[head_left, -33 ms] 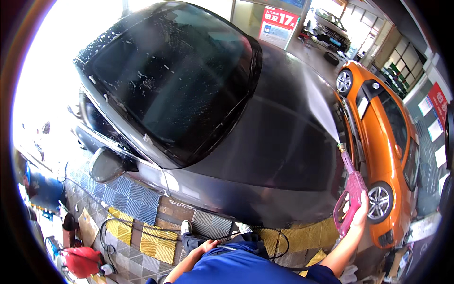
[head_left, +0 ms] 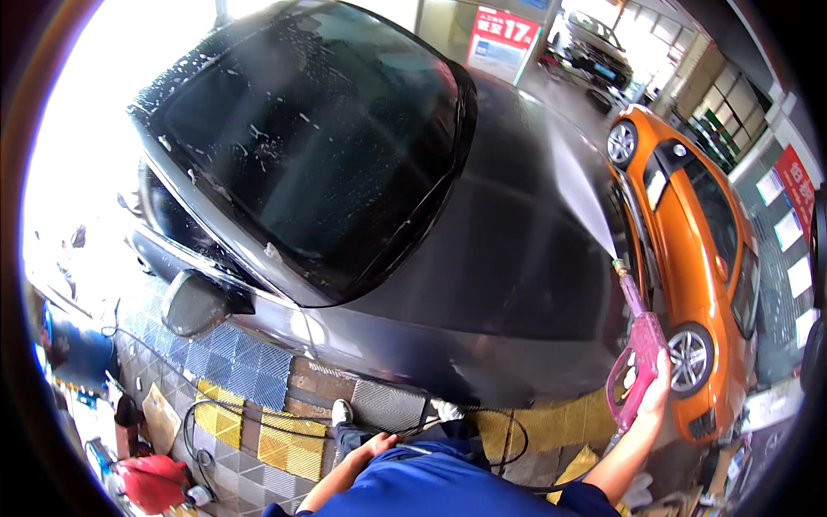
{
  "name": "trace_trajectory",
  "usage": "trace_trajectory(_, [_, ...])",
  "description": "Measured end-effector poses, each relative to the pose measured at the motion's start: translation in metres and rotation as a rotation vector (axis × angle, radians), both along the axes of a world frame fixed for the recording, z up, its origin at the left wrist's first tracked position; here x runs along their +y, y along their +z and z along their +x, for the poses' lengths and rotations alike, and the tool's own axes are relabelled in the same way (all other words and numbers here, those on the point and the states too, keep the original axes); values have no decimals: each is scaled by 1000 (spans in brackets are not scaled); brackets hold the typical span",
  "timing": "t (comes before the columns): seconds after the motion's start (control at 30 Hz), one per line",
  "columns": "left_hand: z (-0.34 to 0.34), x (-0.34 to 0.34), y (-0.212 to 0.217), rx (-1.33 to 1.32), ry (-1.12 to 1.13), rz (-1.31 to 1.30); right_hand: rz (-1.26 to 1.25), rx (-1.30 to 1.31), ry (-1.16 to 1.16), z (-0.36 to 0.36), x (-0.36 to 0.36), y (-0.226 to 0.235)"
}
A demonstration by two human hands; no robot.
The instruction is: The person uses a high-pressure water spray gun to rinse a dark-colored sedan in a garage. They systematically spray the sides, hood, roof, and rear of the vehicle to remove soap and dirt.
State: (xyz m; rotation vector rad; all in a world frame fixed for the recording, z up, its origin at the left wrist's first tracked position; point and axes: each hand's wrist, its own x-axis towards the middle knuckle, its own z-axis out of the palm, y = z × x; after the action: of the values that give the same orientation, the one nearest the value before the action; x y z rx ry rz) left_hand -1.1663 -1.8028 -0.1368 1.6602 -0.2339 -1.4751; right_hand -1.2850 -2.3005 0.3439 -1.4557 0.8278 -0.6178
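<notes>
My right hand [head_left: 656, 386] is closed round the grip of a pink pressure-washer gun [head_left: 637, 353] at the right. From its brass nozzle a white fan of water [head_left: 581, 194] sprays away across the hood [head_left: 517, 250] of a dark grey car. At my waist, my left hand [head_left: 376, 444] has its fingers curled round a black hose [head_left: 418, 447], though they partly hide it. The car's windshield [head_left: 319, 146] carries droplets and bits of white foam. Its side mirror [head_left: 195, 303] sticks out at the left.
An orange car [head_left: 693, 258] stands close beyond the grey car's front. Yellow floor mats [head_left: 293, 445] and grey-blue tiles lie underfoot, with loops of hose across them. At the lower left are a red container [head_left: 153, 484] and a blue barrel [head_left: 77, 346]. A red sign [head_left: 504, 39] stands behind.
</notes>
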Motion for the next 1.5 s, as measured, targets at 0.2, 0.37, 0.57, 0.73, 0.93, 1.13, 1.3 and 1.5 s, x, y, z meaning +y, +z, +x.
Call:
trace_trajectory(0.2, [83, 89, 62, -185, -325, -177, 41, -108, -88, -44, 204, 31])
trace_trajectory(0.37, [127, 137, 83, -301, -463, -204, -44, -4, -543, -74, 274, 62])
trace_trajectory(0.57, [111, 157, 107, -254, -543, -210, 88, 75, -559, -97, 356, 30])
trace_trajectory(0.73, [79, 160, 113, -169, -696, -286, 168, 205, -471, -133, 400, 11])
trace_trajectory(0.93, [19, 165, 113, -132, -897, -192, 57, 149, -318, -177, 467, 0])
trace_trajectory(1.13, [-58, 205, 111, -221, -872, -258, 283, 105, -58, -224, 530, -15])
trace_trajectory(1.3, [-136, 272, 100, -303, -787, -199, 390, 40, 4, -298, 560, -45])
trace_trajectory(1.5, [-179, 350, 120, -359, -677, -169, 176, 0, -243, -422, 566, -62])
